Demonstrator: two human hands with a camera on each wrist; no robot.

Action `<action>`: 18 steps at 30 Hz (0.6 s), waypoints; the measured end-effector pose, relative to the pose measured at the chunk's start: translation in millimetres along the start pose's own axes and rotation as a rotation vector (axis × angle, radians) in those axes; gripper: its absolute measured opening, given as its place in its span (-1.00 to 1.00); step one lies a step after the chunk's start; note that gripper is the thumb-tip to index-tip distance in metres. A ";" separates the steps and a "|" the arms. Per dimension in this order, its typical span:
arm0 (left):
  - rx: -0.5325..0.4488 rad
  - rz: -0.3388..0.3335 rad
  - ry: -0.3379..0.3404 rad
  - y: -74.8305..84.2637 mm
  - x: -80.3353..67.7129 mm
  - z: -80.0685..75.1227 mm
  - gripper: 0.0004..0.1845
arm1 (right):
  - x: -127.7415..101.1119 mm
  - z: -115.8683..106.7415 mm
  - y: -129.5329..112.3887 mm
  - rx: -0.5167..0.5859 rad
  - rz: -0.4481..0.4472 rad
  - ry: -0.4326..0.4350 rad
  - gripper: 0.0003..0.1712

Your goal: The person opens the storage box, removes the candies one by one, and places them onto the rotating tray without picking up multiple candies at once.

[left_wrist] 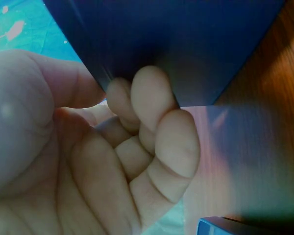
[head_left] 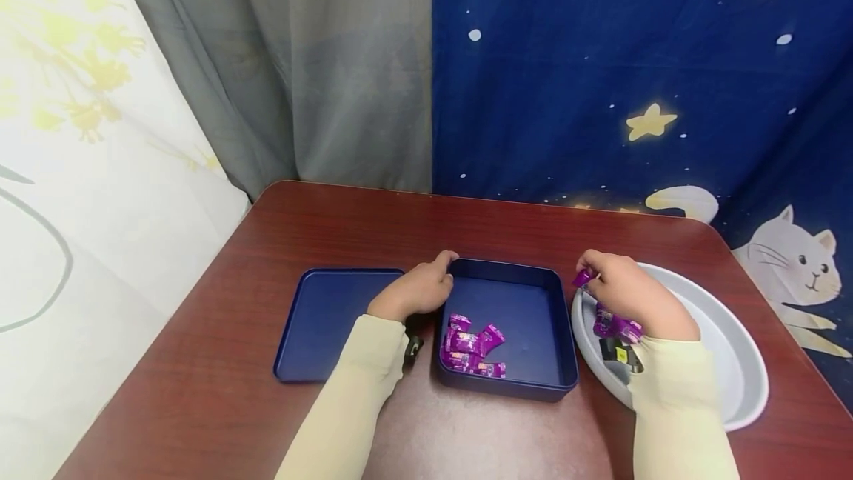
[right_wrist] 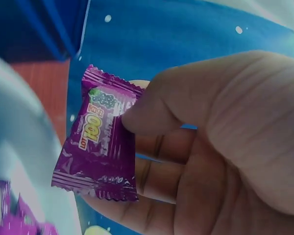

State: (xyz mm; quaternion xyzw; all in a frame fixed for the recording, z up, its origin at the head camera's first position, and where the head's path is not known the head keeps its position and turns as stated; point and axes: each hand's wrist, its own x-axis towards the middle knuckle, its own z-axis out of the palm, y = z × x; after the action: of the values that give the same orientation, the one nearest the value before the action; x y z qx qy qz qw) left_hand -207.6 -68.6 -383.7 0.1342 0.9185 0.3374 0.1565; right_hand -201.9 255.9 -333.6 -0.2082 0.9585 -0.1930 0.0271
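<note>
My left hand (head_left: 420, 287) holds the far left corner of a dark blue box (head_left: 533, 321). Up close in the left wrist view, its curled fingers (left_wrist: 154, 98) press the box's outer wall (left_wrist: 186, 44). Several purple wrapped candies (head_left: 466, 343) lie in the box's near left part. Over the left rim of a white round tray (head_left: 726, 350), my right hand (head_left: 629, 291) pinches one purple wrapped candy (right_wrist: 98, 134) with grapes printed on it. Below that hand, more purple candies (head_left: 608, 322) and a black wrapped piece (head_left: 614, 350) lie in the tray, partly hidden by the arm.
A flat blue lid (head_left: 323, 324) rests on the brown table (head_left: 220, 361) left of the box, partly behind my left forearm. The tray stands just right of the box. Grey and blue curtains (head_left: 566, 80) hang behind the table's far edge.
</note>
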 end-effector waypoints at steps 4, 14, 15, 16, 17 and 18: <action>0.004 -0.001 0.000 0.5 -0.6 -0.5 -0.49 | -7.5 -2.3 12.0 -0.016 0.035 -0.025 -0.75; 0.007 -0.002 0.000 0.5 -1.2 0.2 -0.50 | -27.8 -12.5 41.7 0.000 0.194 -0.098 -0.71; 0.006 -0.002 0.001 0.5 -1.2 0.0 -0.49 | -29.4 -13.7 44.1 0.005 0.205 -0.105 -0.70; 0.008 -0.001 0.001 0.5 -1.3 -0.1 -0.50 | -30.9 -14.7 46.4 0.012 0.219 -0.112 -0.70; 0.006 0.001 0.001 0.5 -1.2 -0.2 -0.50 | -32.5 -15.7 48.6 0.015 0.228 -0.118 -0.70; 0.004 0.002 0.001 0.6 -1.3 -0.3 -0.50 | -33.8 -16.6 50.7 0.018 0.238 -0.122 -0.69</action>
State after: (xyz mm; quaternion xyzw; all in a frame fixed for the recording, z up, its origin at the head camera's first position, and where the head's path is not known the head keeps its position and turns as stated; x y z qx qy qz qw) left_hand -206.5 -68.8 -382.8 0.1354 0.9192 0.3356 0.1554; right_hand -193.0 318.2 -338.5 -0.1044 0.9712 -0.1837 0.1100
